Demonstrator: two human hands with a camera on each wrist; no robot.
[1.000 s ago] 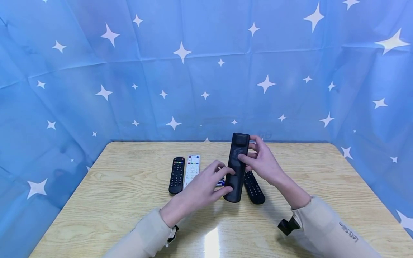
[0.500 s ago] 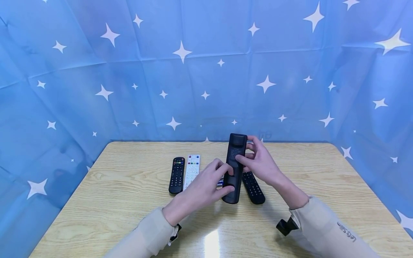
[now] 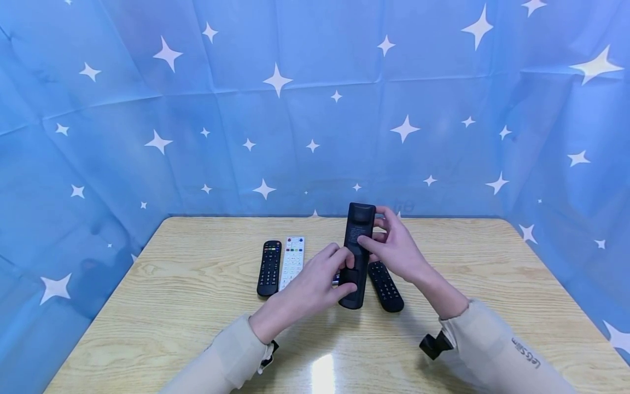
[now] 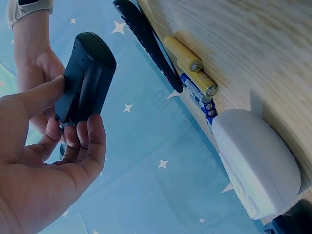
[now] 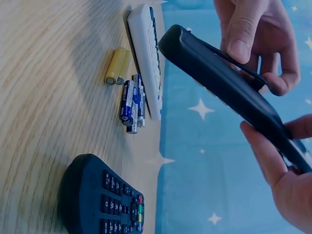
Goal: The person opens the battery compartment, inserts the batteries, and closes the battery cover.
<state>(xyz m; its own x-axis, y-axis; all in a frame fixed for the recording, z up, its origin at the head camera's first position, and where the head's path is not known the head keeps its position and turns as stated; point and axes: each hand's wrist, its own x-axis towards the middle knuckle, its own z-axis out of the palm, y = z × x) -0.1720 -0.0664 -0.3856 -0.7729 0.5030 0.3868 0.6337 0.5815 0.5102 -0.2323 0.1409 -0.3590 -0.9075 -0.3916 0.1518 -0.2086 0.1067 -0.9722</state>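
Observation:
A black remote control (image 3: 361,219) is held up above the table, its back towards the head camera. My right hand (image 3: 401,249) grips its upper part, thumb on the back and fingers along the side. Lower down, my left hand (image 3: 320,276) pinches the battery cover (image 5: 253,74) between thumb and curled fingers. In the right wrist view that cover stands tilted, with a narrow gap between it and the remote's body. The inside of the battery compartment is hidden.
On the wooden table (image 3: 172,306) lie another black remote (image 3: 269,268) and a white remote (image 3: 293,260) at left, and a third black remote (image 3: 386,287) at right. Yellow batteries (image 5: 117,66) and several blue batteries (image 5: 127,102) lie between them. A starry blue curtain (image 3: 315,109) hangs behind.
Both hands and the held remote have shifted slightly left. My left index finger has curled more at the battery cover. The things on the table have not moved.

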